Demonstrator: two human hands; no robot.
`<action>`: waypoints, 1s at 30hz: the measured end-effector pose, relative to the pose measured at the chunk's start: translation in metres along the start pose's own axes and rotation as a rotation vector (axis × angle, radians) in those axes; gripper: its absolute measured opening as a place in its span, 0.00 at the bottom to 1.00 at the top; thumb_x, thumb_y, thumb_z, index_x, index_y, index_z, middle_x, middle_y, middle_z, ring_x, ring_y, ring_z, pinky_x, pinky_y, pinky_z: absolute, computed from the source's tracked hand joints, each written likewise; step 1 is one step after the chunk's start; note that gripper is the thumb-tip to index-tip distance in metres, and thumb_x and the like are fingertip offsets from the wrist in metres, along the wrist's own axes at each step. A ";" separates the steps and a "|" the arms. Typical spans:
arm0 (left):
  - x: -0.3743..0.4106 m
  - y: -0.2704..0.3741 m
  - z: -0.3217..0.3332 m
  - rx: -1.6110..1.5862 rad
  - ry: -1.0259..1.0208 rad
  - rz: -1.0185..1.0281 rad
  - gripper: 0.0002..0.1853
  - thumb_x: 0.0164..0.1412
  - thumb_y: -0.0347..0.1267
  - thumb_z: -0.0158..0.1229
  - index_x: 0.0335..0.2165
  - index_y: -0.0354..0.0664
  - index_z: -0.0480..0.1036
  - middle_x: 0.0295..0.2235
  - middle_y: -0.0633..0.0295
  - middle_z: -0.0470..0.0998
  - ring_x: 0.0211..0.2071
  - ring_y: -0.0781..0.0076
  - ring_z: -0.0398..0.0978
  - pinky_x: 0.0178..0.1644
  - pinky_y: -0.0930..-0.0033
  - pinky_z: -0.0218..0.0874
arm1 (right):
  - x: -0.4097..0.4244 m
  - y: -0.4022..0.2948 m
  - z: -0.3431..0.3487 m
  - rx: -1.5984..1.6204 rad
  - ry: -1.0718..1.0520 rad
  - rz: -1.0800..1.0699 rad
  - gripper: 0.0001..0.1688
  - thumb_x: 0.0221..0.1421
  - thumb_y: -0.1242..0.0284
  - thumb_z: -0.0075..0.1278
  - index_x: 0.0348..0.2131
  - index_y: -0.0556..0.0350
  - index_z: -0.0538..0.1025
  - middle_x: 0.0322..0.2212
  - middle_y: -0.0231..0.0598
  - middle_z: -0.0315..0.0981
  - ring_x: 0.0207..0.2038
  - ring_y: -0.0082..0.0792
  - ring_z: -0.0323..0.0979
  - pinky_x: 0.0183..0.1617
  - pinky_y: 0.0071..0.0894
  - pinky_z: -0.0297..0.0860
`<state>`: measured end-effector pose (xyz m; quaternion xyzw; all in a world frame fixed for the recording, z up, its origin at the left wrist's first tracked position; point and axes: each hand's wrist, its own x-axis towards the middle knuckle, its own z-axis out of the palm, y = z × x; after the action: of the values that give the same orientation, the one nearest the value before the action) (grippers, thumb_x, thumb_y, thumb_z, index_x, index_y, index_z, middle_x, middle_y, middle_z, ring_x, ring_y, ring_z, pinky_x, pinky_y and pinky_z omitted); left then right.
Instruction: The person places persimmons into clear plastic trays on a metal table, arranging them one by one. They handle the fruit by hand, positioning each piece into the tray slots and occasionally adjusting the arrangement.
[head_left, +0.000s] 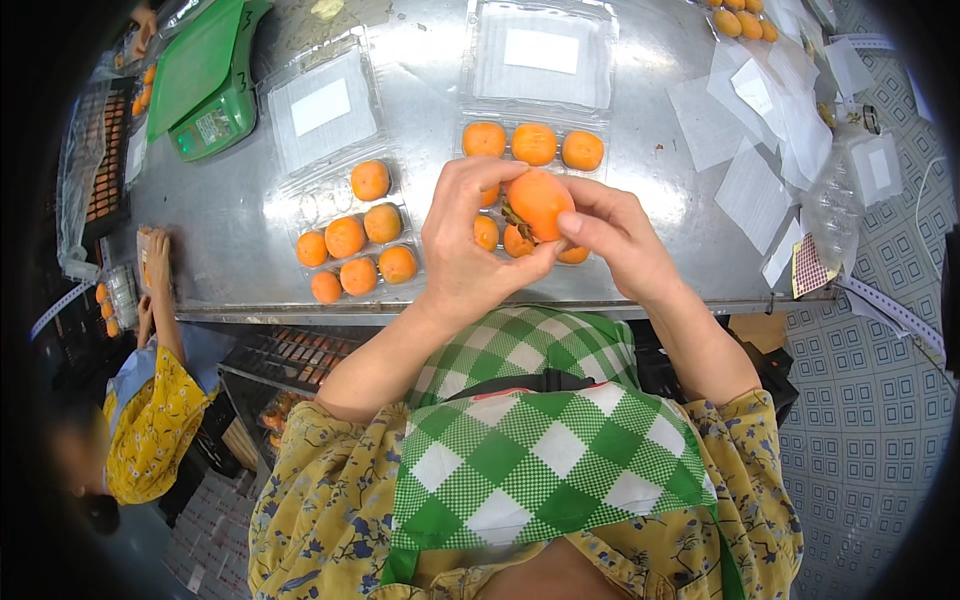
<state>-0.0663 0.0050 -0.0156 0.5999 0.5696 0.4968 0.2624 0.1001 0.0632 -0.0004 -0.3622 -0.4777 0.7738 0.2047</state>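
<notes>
Between both hands, above the metal table, an orange persimmon (538, 202) is held tilted, its green-brown calyx facing lower left. My left hand (472, 232) grips it from the left with thumb and forefinger, and my right hand (626, 236) holds its right side. Below them lies an open clear plastic clamshell box (609, 135) with persimmons in its cups, partly hidden by the hands. Its raised lid (541, 90) carries a white pad and a blank-looking card. To the left, a second open clamshell (324, 112) holds several persimmons (358, 275) in its cups.
A green scale (199, 82) stands at the back left. Loose white sheets (754, 195) and clear plastic packaging (832, 202) lie at the right. A co-worker in a yellow sleeve (157, 435) works at the far left. Crates (300, 360) sit under the table edge.
</notes>
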 end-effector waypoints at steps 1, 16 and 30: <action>0.001 0.001 0.000 0.020 0.016 0.024 0.30 0.35 0.26 0.69 0.42 0.36 0.68 0.40 0.56 0.70 0.42 0.63 0.70 0.45 0.65 0.64 | 0.000 0.000 0.001 -0.029 0.001 -0.023 0.25 0.58 0.62 0.47 0.47 0.64 0.72 0.36 0.34 0.72 0.36 0.21 0.68 0.39 0.24 0.68; -0.006 -0.002 0.001 -0.153 0.048 -0.079 0.30 0.34 0.25 0.69 0.42 0.37 0.69 0.39 0.56 0.71 0.41 0.63 0.71 0.46 0.66 0.65 | -0.002 -0.001 -0.029 -0.230 0.131 -0.139 0.21 0.58 0.63 0.45 0.46 0.58 0.74 0.38 0.33 0.73 0.38 0.25 0.69 0.44 0.26 0.65; -0.013 0.004 0.006 -0.557 -0.041 -0.362 0.30 0.42 0.26 0.69 0.45 0.36 0.66 0.42 0.60 0.67 0.46 0.69 0.68 0.54 0.67 0.60 | 0.001 -0.006 -0.019 -0.829 -0.002 -0.684 0.32 0.33 0.76 0.63 0.44 0.43 0.75 0.47 0.36 0.65 0.45 0.41 0.65 0.48 0.38 0.65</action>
<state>-0.0574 -0.0062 -0.0177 0.4040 0.5038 0.5664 0.5120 0.1134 0.0772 -0.0010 -0.2355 -0.8340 0.4099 0.2844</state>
